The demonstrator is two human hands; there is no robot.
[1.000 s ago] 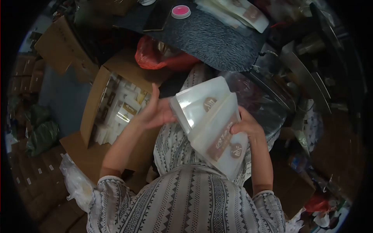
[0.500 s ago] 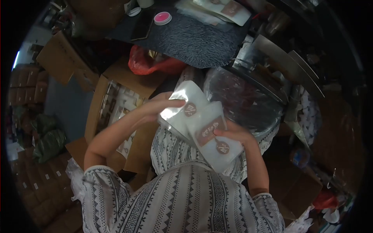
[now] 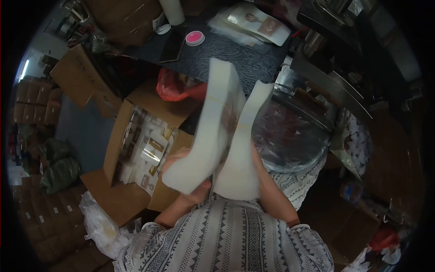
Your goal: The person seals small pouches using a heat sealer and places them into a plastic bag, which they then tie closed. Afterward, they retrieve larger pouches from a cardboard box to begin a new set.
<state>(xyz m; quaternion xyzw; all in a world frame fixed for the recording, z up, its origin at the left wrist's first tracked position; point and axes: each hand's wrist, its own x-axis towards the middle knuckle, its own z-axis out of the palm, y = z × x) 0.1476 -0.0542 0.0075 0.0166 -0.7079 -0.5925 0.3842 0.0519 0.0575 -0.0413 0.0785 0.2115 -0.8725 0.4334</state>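
Note:
Two thick stacks of whitish pouches stand on edge above my lap, each with a thin band around its middle. My left hand [image 3: 181,167] is closed on the left stack [image 3: 206,131], with fingers on its outer side and near its lower end. The right stack [image 3: 242,154] is narrower at its banded middle and flares at the bottom. My right hand [image 3: 259,161] is against its outer side, mostly hidden behind it, and its fingers do not show.
An open carton [image 3: 113,149] of printed pouches is at left. The dark fuzzy table [image 3: 195,56] holds more pouches [image 3: 260,25], a phone [image 3: 173,45] and a pink round tin [image 3: 195,38]. A red bag [image 3: 174,88] hangs below its edge. Clear plastic [image 3: 294,136] lies right.
The pouches, earlier shown with printed faces up, are now turned on edge as two banded stacks. Both hands have moved lower, and the view has shifted slightly.

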